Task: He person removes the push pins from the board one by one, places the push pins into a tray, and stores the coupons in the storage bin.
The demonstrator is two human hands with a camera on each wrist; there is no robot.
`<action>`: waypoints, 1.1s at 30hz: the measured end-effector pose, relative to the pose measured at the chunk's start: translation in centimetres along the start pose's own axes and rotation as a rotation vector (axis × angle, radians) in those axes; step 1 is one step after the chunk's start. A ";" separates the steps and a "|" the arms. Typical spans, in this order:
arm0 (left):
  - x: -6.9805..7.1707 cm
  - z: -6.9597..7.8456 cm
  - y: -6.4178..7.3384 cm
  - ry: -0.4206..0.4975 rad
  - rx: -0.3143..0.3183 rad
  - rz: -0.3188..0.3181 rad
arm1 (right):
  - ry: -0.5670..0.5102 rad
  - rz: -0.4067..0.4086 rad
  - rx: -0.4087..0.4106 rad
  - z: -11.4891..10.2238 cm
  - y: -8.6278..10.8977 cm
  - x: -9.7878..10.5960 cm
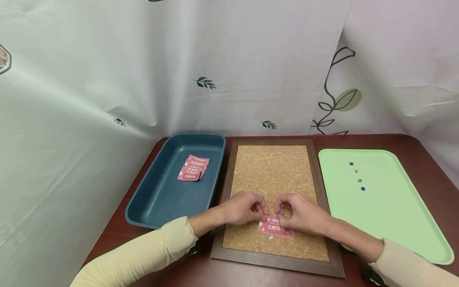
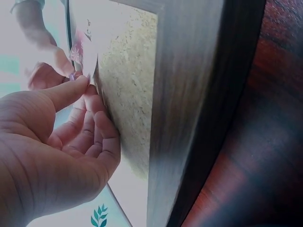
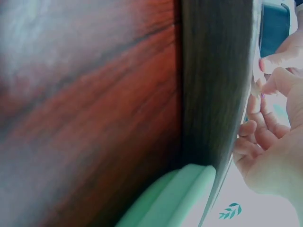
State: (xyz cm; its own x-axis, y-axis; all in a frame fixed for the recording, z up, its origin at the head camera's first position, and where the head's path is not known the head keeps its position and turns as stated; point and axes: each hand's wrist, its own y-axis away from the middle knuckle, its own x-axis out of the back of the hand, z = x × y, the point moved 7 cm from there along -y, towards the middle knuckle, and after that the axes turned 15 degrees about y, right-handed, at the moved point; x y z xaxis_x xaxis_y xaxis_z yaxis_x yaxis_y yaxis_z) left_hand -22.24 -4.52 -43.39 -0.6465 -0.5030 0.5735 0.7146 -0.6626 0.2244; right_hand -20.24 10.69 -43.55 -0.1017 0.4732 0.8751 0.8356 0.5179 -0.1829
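On the lower part of a framed cork board (image 1: pixel 272 171) lies a pink coupon card (image 1: pixel 276 230) with white print. My left hand (image 1: pixel 245 208) pinches the card's upper left edge between thumb and fingertips; the left wrist view shows the card (image 2: pixel 84 49) tilted off the cork there. Close on the right, my right hand (image 1: pixel 301 211) pinches a small purple pushpin (image 1: pixel 278 214) at the card's top edge. In the left wrist view the purple pin (image 2: pixel 72 75) shows beside the left thumb. The right fingers hide part of the card's right side.
A dark blue tray (image 1: pixel 143 217) on the left holds several similar pink cards (image 1: pixel 193 167). To the right, a light green tray (image 1: pixel 387 215) carries several small pins, among them a blue pin (image 1: pixel 363 188). Both trays flank the board on a dark red wooden table (image 1: pixel 362 141); a patterned curtain hangs behind.
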 end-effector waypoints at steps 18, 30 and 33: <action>5.3 3.2 2.0 -0.046 -0.061 0.101 | -0.026 0.082 -0.048 1.3 1.1 3.5; 13.0 2.1 4.1 -0.022 -0.066 0.237 | 0.041 0.188 -0.107 4.1 2.9 7.0; 15.1 0.9 4.9 -0.035 -0.057 0.282 | 0.080 0.253 -0.112 5.0 3.8 8.1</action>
State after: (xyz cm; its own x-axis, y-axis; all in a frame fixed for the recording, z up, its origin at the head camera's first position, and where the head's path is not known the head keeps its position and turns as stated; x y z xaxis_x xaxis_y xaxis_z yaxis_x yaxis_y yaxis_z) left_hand -28.24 -14.87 -32.93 -0.4139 -0.6530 0.6343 0.8480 -0.5299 0.0078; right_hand -20.60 20.01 -39.36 0.1566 0.5175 0.8412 0.8837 0.3069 -0.3533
